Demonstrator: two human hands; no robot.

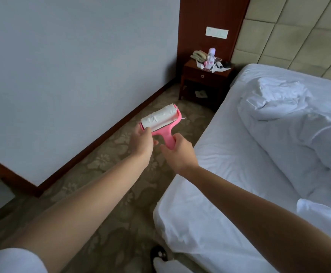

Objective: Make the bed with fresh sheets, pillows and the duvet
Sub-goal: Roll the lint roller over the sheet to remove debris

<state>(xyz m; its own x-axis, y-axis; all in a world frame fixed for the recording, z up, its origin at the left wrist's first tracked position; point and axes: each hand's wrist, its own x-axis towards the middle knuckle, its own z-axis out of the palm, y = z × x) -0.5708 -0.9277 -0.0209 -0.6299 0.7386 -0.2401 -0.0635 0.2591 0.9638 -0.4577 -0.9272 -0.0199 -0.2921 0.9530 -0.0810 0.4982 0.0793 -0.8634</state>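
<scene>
1. A person is standing beside the bed (pixel 229 194) and holding a pink lint roller (pixel 160 123) out over the patterned carpet (pixel 105 160), between the wall and the mattress edge.

2. The right hand (pixel 178 152) is gripping the roller's pink handle, fingers curled round it; the left hand (pixel 143 140) is pinching the near end of the white sticky roll, apparently working at its outer sheet.

3. The bed is wearing a white fitted sheet (pixel 219 223), mostly smooth along the near side, while the white duvet (pixel 298 131) is lying bunched and crumpled across the middle toward the headboard (pixel 290 30). No pillow is plainly showing; a white fold at the lower right edge cannot be identified.

4. A wooden nightstand (pixel 204 75) is standing in the corner, carrying a beige telephone (pixel 199 55), a pale bottle (pixel 211 56) and small clutter.

5. Judging from this, the bed is only partly made: the duvet is not yet spread and the pillows are not yet placed.

6. Risks ahead: the outer sheet is looking wrinkled and torn, so peeling it could be tearing it into strips and leaving scraps on the carpet or sheet. A worn, non-sticky layer would be smearing lint rather than lifting it. Rolling hard could be dragging the fitted sheet loose at the near corner.
</scene>
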